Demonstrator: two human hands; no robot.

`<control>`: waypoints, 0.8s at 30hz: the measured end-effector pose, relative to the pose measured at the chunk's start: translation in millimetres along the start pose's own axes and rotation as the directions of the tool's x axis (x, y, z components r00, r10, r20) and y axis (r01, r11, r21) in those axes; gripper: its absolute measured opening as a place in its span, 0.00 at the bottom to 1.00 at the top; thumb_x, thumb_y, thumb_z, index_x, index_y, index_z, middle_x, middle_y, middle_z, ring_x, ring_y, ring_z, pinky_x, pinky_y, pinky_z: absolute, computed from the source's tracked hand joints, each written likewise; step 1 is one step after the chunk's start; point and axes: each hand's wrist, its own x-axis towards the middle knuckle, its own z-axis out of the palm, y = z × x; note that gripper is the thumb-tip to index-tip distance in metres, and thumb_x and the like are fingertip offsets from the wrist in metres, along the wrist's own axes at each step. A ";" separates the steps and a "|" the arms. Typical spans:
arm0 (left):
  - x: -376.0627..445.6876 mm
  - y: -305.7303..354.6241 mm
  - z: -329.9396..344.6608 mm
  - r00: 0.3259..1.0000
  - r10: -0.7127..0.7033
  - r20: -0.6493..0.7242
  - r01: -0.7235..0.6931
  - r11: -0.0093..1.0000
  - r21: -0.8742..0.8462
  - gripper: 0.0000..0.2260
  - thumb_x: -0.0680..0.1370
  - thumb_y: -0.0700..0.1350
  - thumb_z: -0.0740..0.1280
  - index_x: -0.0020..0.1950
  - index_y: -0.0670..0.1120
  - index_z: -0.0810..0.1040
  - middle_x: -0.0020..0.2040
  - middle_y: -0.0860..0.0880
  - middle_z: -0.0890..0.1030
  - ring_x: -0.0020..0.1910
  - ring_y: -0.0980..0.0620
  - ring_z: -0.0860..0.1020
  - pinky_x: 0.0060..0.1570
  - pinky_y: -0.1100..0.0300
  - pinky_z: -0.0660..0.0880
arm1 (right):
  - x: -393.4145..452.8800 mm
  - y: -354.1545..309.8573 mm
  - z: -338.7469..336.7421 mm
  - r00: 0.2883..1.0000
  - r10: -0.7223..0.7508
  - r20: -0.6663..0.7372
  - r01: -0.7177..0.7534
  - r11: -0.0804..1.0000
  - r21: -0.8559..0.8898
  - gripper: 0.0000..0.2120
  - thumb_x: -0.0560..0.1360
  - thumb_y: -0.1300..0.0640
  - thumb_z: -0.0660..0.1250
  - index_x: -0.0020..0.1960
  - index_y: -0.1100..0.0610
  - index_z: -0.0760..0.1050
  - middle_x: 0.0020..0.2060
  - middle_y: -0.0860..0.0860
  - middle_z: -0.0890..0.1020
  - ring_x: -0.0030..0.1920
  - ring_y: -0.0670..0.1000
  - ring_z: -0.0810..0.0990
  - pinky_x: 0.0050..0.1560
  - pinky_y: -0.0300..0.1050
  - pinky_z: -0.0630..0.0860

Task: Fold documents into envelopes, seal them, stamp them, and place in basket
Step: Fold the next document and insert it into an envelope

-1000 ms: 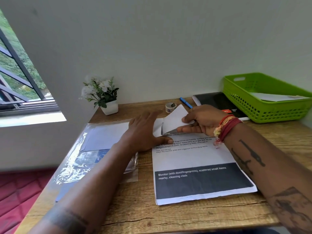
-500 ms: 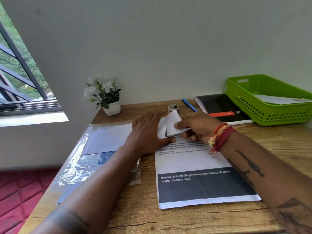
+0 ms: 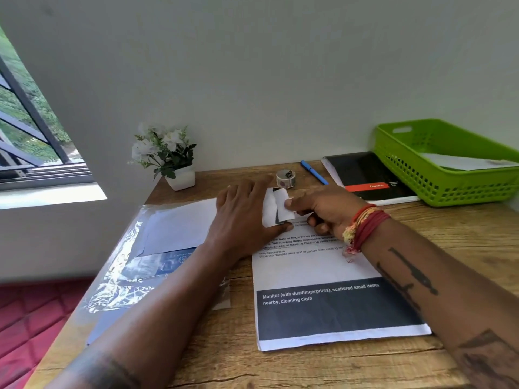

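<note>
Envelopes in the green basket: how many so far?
1. One white envelope lies in the green basket at the desk's far right corner, its right end cut off by the frame edge. More could lie beneath it or behind the basket wall; the view cannot show that.

A home desk nook: wooden desk against a plain wall, barred window, potted flowers, notebook.

On the desk a document lies flat. At its far edge the left hand presses flat, and the right hand pinches the curled-up corner. Beyond the document: tape roll, pen, notebook, green basket (an envelope inside).
</note>
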 end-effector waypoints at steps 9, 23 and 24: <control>-5.2 15.2 -3.1 0.993 0.105 -0.049 -0.104 0.994 0.023 0.42 0.70 0.71 0.67 0.78 0.55 0.59 0.63 0.52 0.71 0.64 0.48 0.69 0.66 0.49 0.65 | -9.9 -0.4 14.5 0.987 -0.147 0.059 0.158 0.943 -0.292 0.09 0.74 0.61 0.67 0.43 0.52 0.85 0.27 0.52 0.77 0.21 0.48 0.66 0.21 0.36 0.61; -4.3 21.4 -1.6 0.989 0.120 -0.083 -0.123 0.992 -0.032 0.40 0.72 0.70 0.68 0.78 0.55 0.59 0.65 0.53 0.71 0.65 0.50 0.69 0.67 0.51 0.65 | -11.5 -8.7 -1.3 0.970 -0.218 0.110 0.244 0.893 -0.377 0.06 0.76 0.57 0.69 0.45 0.50 0.85 0.33 0.45 0.81 0.32 0.47 0.74 0.28 0.40 0.69; -4.5 21.6 -1.0 0.989 0.121 -0.086 -0.124 0.992 -0.032 0.40 0.71 0.69 0.68 0.78 0.55 0.59 0.65 0.53 0.71 0.65 0.50 0.70 0.67 0.50 0.65 | -11.0 -6.3 2.4 0.967 -0.227 0.120 0.256 0.876 -0.408 0.08 0.76 0.59 0.68 0.46 0.51 0.85 0.32 0.45 0.82 0.30 0.45 0.76 0.27 0.39 0.70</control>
